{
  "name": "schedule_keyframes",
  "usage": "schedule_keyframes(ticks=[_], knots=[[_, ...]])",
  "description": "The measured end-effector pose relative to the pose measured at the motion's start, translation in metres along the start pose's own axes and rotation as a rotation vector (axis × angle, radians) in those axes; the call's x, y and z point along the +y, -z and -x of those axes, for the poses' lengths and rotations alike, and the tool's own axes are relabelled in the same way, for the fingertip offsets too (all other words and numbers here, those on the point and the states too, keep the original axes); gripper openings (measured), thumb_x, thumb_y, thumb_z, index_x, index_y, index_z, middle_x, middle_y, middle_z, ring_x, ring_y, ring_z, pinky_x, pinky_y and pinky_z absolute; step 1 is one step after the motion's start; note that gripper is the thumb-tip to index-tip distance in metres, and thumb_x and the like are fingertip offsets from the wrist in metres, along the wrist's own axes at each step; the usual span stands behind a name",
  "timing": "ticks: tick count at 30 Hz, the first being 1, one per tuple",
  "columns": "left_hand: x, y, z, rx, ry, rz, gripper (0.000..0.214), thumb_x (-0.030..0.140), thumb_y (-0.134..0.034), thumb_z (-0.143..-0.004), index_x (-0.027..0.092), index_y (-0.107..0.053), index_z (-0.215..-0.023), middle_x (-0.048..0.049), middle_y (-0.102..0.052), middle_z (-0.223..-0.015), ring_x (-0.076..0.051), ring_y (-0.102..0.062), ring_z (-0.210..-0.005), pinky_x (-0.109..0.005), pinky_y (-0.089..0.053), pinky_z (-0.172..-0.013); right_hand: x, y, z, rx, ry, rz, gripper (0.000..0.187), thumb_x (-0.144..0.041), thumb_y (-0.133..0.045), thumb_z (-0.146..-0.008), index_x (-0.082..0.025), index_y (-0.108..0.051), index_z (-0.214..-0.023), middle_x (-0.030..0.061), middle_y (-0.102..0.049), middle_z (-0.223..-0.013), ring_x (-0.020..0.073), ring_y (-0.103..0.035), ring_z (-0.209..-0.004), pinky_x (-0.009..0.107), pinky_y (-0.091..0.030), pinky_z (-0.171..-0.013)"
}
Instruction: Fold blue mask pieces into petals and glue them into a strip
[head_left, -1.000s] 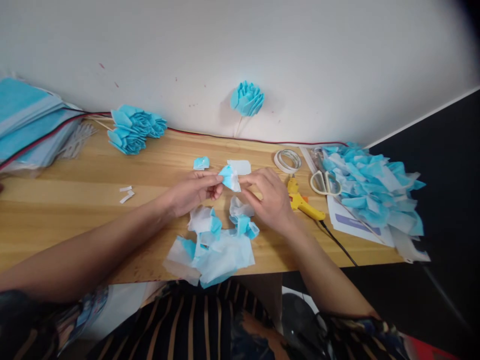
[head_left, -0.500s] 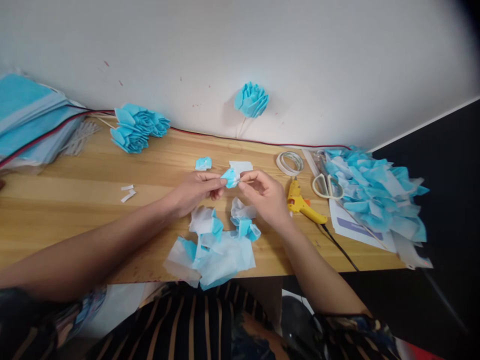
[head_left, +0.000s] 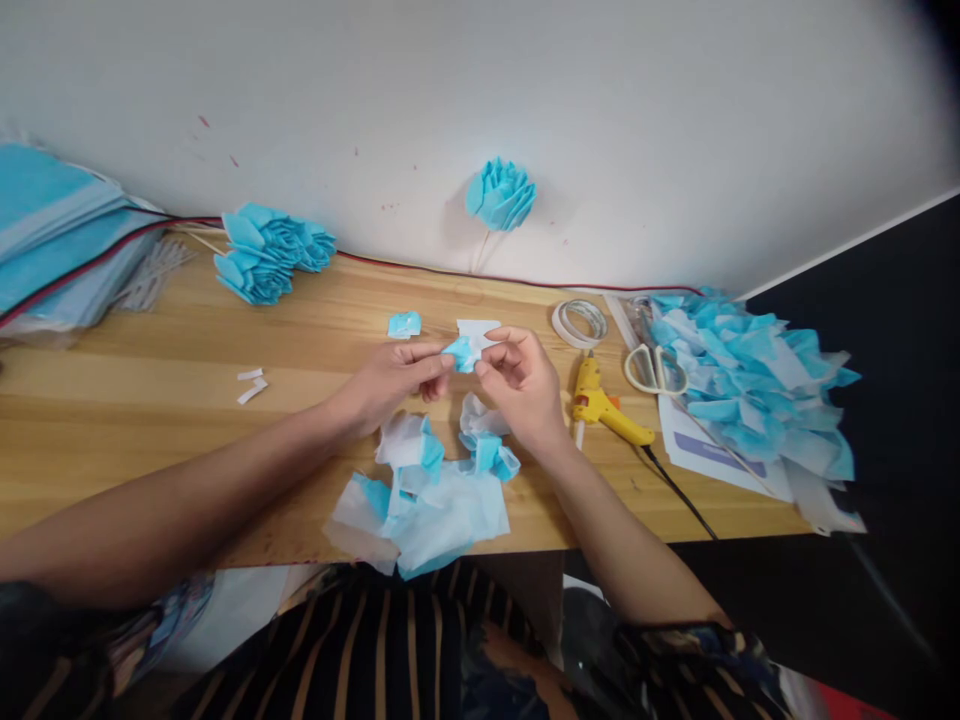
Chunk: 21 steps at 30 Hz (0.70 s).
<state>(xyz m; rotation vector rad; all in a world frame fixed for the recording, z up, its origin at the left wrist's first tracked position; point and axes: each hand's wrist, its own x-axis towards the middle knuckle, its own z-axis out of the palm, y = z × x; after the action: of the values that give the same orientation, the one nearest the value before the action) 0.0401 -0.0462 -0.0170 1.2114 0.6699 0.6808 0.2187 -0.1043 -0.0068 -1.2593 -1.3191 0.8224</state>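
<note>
A small folded blue-and-white paper piece is pinched between both hands above the wooden table. My left hand grips its left side with thumb and fingers closed. My right hand pinches its right side, fingers curled. Just in front of the hands lies a heap of crumpled blue and white paper scraps. A white paper slip and a small blue folded bit lie just beyond the hands.
A yellow glue gun with black cord, scissors and a tape roll lie right. A pile of blue paper cuttings fills the right end. Finished blue paper flowers lie at back left; another flower leans on the wall. Stacked blue sheets sit far left.
The paper piece has been folded smaller between the fingers. My right hand's fingers have curled in closer around it. The hands stay in nearly the same place.
</note>
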Motion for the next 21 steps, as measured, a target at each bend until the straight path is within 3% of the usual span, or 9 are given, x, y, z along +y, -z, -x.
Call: schedule_keyframes(ticks=[5,12,21], knots=[[0.0013,-0.0012,-0.0008,0.075,0.041,0.08,0.052,0.048,-0.078,-0.077,0.015,-0.065,-0.115,0.0029,-0.061,-0.067,-0.011,-0.054,-0.06,-0.025,-0.041,-0.061,-0.0006,-0.0002,0.0011,0.001,0.045,0.0,0.032,-0.02,-0.065,-0.081,-0.025,-0.053,-0.11,-0.0058,-0.063,-0.076,0.0119,-0.061,-0.071,0.029,-0.049,-0.071],[0.0058,-0.0045,0.0002,0.011,-0.015,-0.043,0.03,0.037,-0.079,-0.073,0.016,-0.061,-0.084,0.0044,-0.055,-0.072,-0.008,-0.049,-0.059,-0.023,-0.04,-0.057,0.0033,-0.0042,0.0025,-0.022,0.02,-0.003,0.036,-0.023,-0.064,-0.082,-0.026,-0.052,-0.116,-0.0047,-0.062,-0.077,0.0137,-0.062,-0.073,0.031,-0.049,-0.069],[0.003,-0.0015,0.0009,0.045,0.005,-0.106,0.027,0.039,-0.073,-0.074,0.017,-0.056,-0.074,0.0043,-0.052,-0.065,-0.009,-0.048,-0.059,-0.024,-0.037,-0.058,0.0056,-0.0039,0.0062,-0.065,-0.03,0.007,0.038,-0.027,-0.065,-0.086,-0.027,-0.054,-0.123,-0.0023,-0.068,-0.083,0.0146,-0.063,-0.077,0.032,-0.051,-0.072]])
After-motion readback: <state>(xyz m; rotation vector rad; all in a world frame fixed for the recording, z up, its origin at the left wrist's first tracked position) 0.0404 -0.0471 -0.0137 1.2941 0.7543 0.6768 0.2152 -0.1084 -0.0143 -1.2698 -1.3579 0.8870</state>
